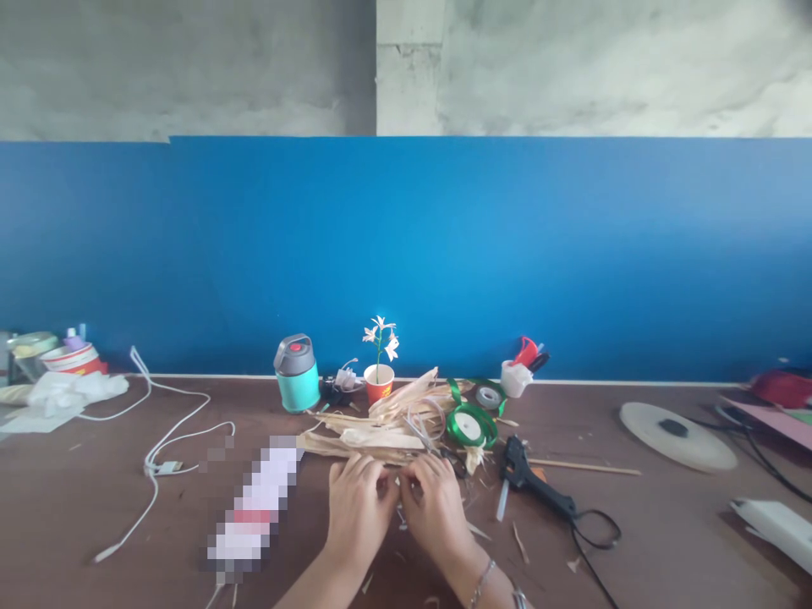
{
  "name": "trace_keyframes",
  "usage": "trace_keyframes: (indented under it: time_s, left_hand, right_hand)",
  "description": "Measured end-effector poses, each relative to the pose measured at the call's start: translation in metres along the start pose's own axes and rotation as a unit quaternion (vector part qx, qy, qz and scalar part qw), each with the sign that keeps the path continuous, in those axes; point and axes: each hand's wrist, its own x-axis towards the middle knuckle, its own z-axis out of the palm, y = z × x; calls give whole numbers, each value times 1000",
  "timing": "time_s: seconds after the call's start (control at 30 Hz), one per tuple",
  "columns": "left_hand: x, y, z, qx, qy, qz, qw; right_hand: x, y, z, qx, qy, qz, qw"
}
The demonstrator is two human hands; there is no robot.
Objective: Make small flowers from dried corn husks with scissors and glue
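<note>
My left hand (357, 499) and my right hand (435, 503) meet over the table, thumbs and forefingers pinched close together. A tiny pale bit shows between the fingertips; it is too small to name. Just beyond the hands lies a loose pile of dried corn husks (374, 438). To the right of the pile is a spool of green ribbon (468, 428), with a pale husk flower (474, 458) in front of it. A black hot glue gun (539, 484) lies to the right of my right hand. Behind the husks, white flowers (381, 334) on a green stem stand in a red paper cup (379, 393).
Husk scraps (520, 541) litter the brown table. A teal jar (298, 385) and a white cup of tools (516, 378) stand by the blue partition (444, 254). White cables (152, 457) and a blurred-out object (254, 507) lie left; a round lid (677, 436) lies right.
</note>
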Motion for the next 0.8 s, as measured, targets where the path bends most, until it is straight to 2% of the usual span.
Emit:
trace_keyframes:
  time_s: [0.2, 0.37, 0.47, 0.6, 0.8]
  left_hand:
    - [4, -11, -3, 49, 12, -19, 999]
    - [7, -12, -6, -49, -9, 30, 998]
    - [7, -9, -5, -67, -19, 53, 996]
    - [5, -11, -1, -51, -18, 63, 997]
    - [3, -9, 1, -20, -7, 76, 997]
  right_hand:
    - [2, 8, 0, -11, 46, 26, 999]
    - [5, 13, -5, 12, -15, 18, 1000]
    - [6, 10, -8, 15, -49, 9, 999]
    - [7, 6, -9, -4, -51, 3, 999]
    - [4, 2, -3, -20, -21, 10, 1000]
